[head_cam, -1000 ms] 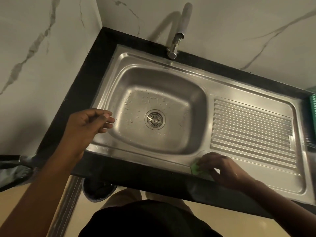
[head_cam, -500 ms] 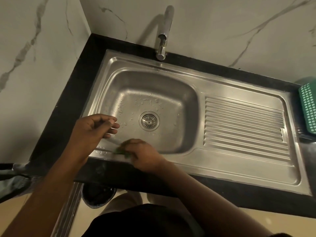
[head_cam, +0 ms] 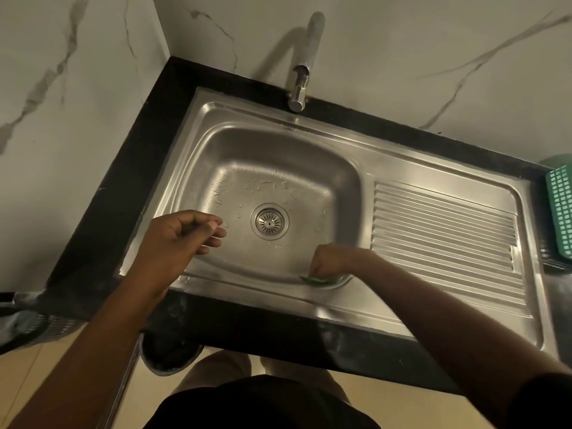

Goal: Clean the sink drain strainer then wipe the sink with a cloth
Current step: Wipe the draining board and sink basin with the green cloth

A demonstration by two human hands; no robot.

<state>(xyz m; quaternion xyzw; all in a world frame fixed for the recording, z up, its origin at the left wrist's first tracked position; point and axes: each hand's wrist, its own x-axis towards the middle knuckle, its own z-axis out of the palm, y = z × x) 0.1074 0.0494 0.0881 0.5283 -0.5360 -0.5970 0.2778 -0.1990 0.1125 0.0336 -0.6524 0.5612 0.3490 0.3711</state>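
Since half a second ago, the right hand (head_cam: 334, 261) has carried the crumpled green cloth (head_cam: 322, 280) rightward, from the near-left rim of the stainless steel sink (head_cam: 371, 150) to the basin's near-right corner. Its fingers curl down onto the cloth, which shows as a thin strip running left to right along the near wall. The left hand (head_cam: 179, 239) hovers over the near-left rim, fingers loosely curled, with nothing visible in it. The round slotted metal drain strainer (head_cam: 270, 222) sits flat in the basin floor, facing up, farther back between the hands and ringed by water droplets. A ribbed drainboard (head_cam: 442, 243) lies right of the basin. A green plastic basket (head_cam: 560, 212) stands at the black surface's (head_cam: 148, 150) right edge.
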